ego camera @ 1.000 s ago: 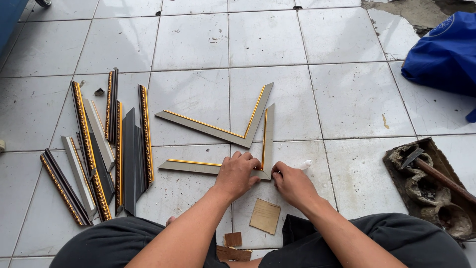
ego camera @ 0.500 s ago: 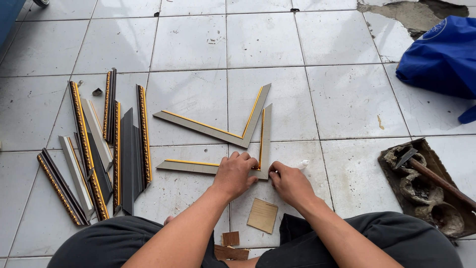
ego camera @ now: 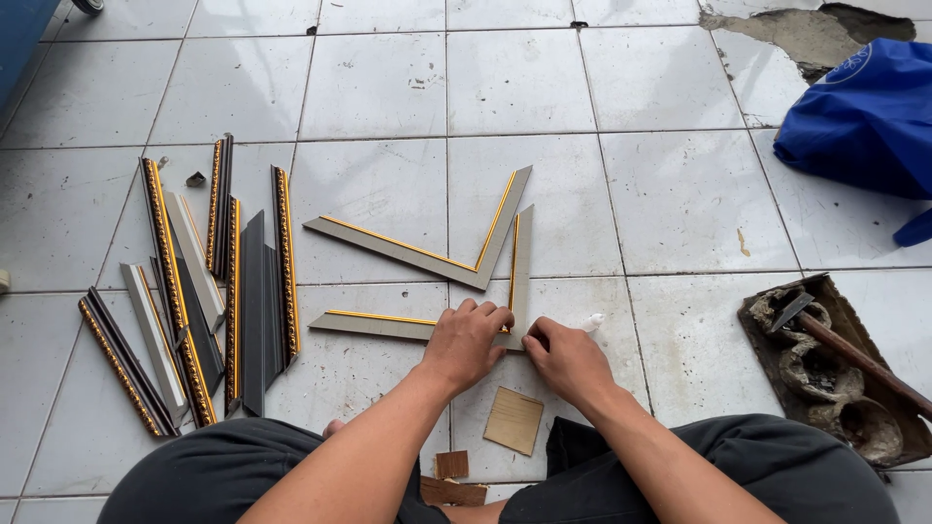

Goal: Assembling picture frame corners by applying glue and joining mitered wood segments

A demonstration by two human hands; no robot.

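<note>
I have both hands pressed down on the near corner of two frame strips lying on the tiled floor (ego camera: pixel 680 194). My left hand (ego camera: pixel 464 342) is curled over the end of the flat strip (ego camera: pixel 374 324), fingers bent and bearing on it where it meets the upright strip (ego camera: pixel 520 260). My right hand (ego camera: pixel 568 361) sits just beside it, fingertips pinching the same joint from the other side. Whether the two strips actually touch under my fingers I cannot tell. Just beyond lies a second pair of strips already joined in a V (ego camera: pixel 427 254). Near my knees lies a small cardboard square (ego camera: pixel 514 420). To my left lies a bundle of dark and gold strips (ego camera: pixel 209 291); to my right a wooden tray (ego camera: pixel 845 320) with a hammer (ego camera: pixel 845 349), and a blue bag (ego camera: pixel 864 116) further off
</note>
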